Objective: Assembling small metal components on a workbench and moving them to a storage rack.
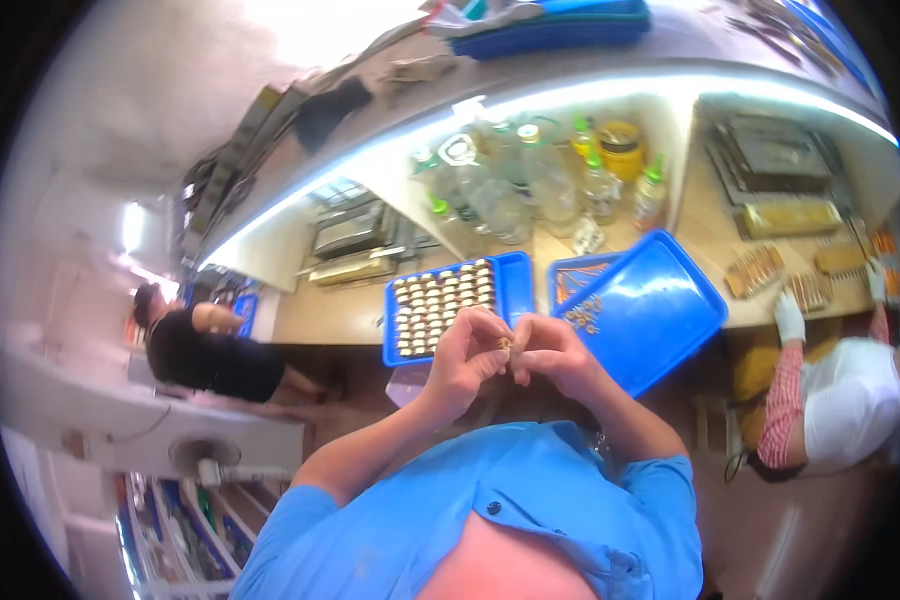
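Note:
My left hand (466, 358) and my right hand (558, 358) meet in front of my chest, at the near edge of the bench. The fingers of both are pinched together on a small tan piece (506, 344), mostly hidden by the fingertips; its kind I cannot make out. Just beyond my left hand, a blue tray (513, 275) holds rows of small white-and-dark-brown pieces (438, 305). Beyond my right hand, another blue tray (660, 310) lies askew, with several small brownish ring-like pieces (583, 316) at its left side.
Under the askew tray sits a blue tray with reddish-brown strips (568, 283). Clear bottles (545, 185) and a yellow tub (620, 150) stand at the back. A gloved co-worker (850, 400) handles tan ribbed blocks (755, 271) at right; another person (210, 345) stands at left.

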`<action>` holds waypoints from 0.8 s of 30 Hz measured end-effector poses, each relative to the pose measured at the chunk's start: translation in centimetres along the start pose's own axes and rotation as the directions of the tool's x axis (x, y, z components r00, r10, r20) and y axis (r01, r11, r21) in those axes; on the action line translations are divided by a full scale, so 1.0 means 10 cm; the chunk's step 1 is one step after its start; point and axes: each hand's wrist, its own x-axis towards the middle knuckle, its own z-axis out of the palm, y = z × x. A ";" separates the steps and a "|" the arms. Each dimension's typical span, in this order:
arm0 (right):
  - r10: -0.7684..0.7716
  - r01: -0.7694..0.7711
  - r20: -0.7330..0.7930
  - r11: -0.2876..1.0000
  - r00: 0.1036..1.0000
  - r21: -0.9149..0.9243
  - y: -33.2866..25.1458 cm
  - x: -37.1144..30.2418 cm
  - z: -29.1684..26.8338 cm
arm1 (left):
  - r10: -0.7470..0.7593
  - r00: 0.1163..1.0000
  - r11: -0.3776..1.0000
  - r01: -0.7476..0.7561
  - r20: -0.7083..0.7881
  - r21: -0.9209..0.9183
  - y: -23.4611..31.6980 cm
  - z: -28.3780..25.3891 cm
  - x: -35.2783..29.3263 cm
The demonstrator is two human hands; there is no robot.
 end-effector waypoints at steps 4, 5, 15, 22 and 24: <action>-0.137 0.205 0.163 0.814 0.977 -0.543 -0.34 0.23 0.07 | 0.033 0.991 0.997 -0.025 -0.128 0.067 0.17 0.01 -0.27; -0.132 0.209 0.177 0.815 0.975 -0.541 -0.41 0.27 0.11 | 0.068 0.988 0.994 -0.055 -0.141 0.094 0.19 0.03 -0.27; -0.153 0.322 0.316 0.736 0.936 -0.595 -0.55 0.29 0.35 | 0.176 0.978 0.930 -0.127 -0.113 0.346 0.24 0.07 -0.42; -0.238 0.381 0.305 0.699 0.922 -0.606 -0.75 0.21 0.23 | 0.095 0.990 0.988 -0.081 -0.106 0.131 0.24 0.22 -0.20; -0.283 0.401 0.284 0.614 0.916 -0.680 -0.77 0.12 0.17 | 0.073 0.993 0.960 -0.044 -0.097 0.276 0.27 0.25 -0.13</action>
